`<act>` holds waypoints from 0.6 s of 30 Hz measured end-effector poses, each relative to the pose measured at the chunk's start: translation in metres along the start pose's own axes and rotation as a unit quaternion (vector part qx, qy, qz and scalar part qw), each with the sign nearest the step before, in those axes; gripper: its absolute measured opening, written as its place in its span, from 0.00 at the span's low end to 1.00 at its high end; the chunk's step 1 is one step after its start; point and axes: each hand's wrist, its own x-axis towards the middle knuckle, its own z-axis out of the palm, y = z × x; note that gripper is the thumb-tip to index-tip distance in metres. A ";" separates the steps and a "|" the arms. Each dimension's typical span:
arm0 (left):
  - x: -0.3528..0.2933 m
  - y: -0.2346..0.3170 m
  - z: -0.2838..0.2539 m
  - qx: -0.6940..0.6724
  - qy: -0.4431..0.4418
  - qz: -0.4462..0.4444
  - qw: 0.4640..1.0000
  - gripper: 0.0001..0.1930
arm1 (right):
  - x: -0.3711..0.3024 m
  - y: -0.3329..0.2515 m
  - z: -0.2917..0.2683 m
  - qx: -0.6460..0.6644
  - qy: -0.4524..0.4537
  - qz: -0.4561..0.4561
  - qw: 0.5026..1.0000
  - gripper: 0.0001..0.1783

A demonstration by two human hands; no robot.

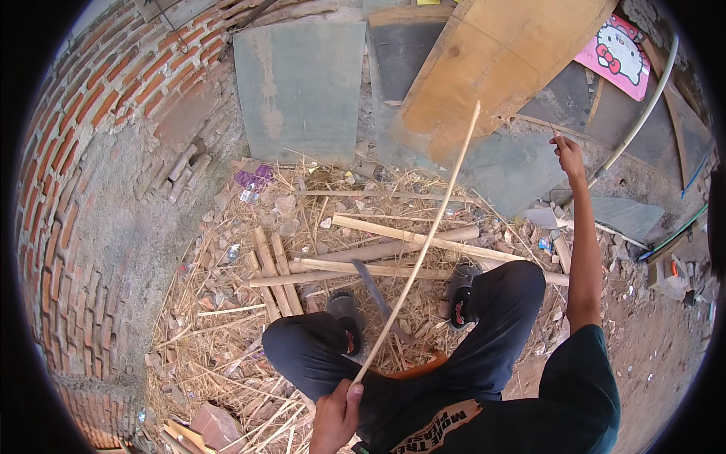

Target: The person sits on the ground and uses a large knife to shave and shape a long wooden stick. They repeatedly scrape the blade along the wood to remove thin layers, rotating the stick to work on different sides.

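Observation:
My left hand (336,418), low in the view, is closed around the lower end of a long, thin bamboo stick (425,246). The stick slants up and away to the right, its far tip in front of a tan board. Out to the right, my right hand (569,157) is raised at the end of an outstretched arm. Its fingers are curled together near the tips; whether anything thin is between them I cannot make out. A dark curved blade (370,287) lies on the ground between my feet, partly behind the stick.
Split bamboo pieces (412,236) and shorter strips (274,272) lie across straw and shavings (219,356). A brick wall (91,212) rises at the left. Grey panels (299,91) and a tan board (499,60) lean at the back. A pale pipe (643,113) curves at right.

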 end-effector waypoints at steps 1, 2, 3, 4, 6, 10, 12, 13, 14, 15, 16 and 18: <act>0.010 -0.005 0.000 -0.002 0.008 0.004 1.000 0.17 | -0.018 -0.009 0.009 0.029 -0.059 0.026 0.997 0.31; 0.018 -0.008 0.001 -0.010 0.019 -0.012 1.000 0.18 | -0.038 -0.017 0.012 0.064 -0.088 0.035 0.993 0.29; 0.025 -0.005 0.002 -0.028 0.021 -0.008 0.999 0.18 | -0.058 -0.022 0.018 0.101 -0.117 0.047 0.987 0.27; 0.034 0.000 0.000 -0.045 0.026 -0.004 0.999 0.18 | -0.078 -0.029 0.024 0.144 -0.133 0.052 0.979 0.27; 0.047 0.007 -0.002 -0.066 0.029 0.007 0.997 0.18 | -0.115 -0.052 0.037 0.235 -0.167 0.051 0.956 0.26; 0.075 0.028 0.006 -0.108 0.046 0.057 0.991 0.15 | -0.189 -0.112 0.057 0.263 -0.256 0.030 0.930 0.24; 0.086 0.042 0.014 -0.133 0.063 0.083 0.986 0.13 | -0.222 -0.141 0.061 0.258 -0.299 0.010 0.919 0.21; 0.090 0.053 0.016 -0.129 0.051 0.088 0.986 0.11 | -0.236 -0.148 0.062 0.257 -0.320 -0.018 0.912 0.19; 0.093 0.066 0.016 -0.125 0.041 0.094 0.987 0.10 | -0.253 -0.152 0.068 0.252 -0.311 -0.060 0.914 0.18; 0.096 0.076 0.018 -0.122 0.030 0.101 0.987 0.09 | -0.270 -0.156 0.073 0.246 -0.300 -0.104 0.916 0.17; 0.098 0.080 0.020 -0.128 0.029 0.106 0.986 0.10 | -0.285 -0.165 0.077 0.240 -0.291 -0.148 0.914 0.16; 0.101 0.084 0.025 -0.153 0.043 0.137 0.978 0.11 | -0.302 -0.187 0.064 0.124 -0.325 -0.206 0.915 0.15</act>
